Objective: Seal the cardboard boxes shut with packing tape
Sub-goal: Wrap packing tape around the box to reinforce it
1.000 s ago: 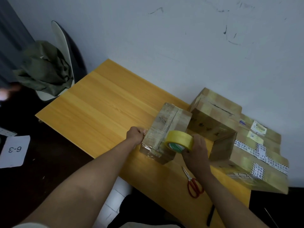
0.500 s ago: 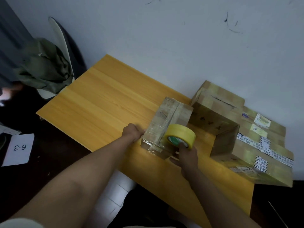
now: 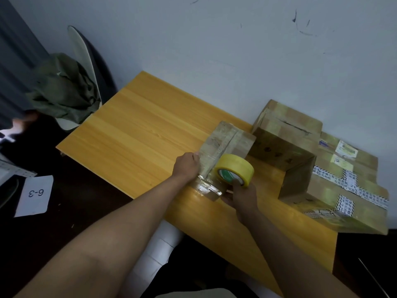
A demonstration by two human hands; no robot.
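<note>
Surface: a yellow wooden table point(image 3: 137, 134) set against a pale grey wall point(image 3: 214, 50); the small box below serves as landmark.
Small box: a cardboard box point(image 3: 225, 145) already glossy with clear tape sits near the table's front edge, long side running away from the person.
Left hand: the left hand point(image 3: 186, 167) rests against the small box's left side at its near end; its fingers are curled against the taped edge, steadying it.
Right hand: the right hand point(image 3: 241, 195) is at the small box's near right corner, fingers curled round the yellow tape roll point(image 3: 234, 169), one fingertip inside the core.
Other boxes: larger taped cartons point(image 3: 322, 168) stand right of the small box, against the wall.
Step in hand: probably laying a strip over the near end.
Next move: likely pull tape taut, press it down, then cut; no cutter shows.
Left of table: a chair with green cloth point(image 3: 62, 91).
</note>
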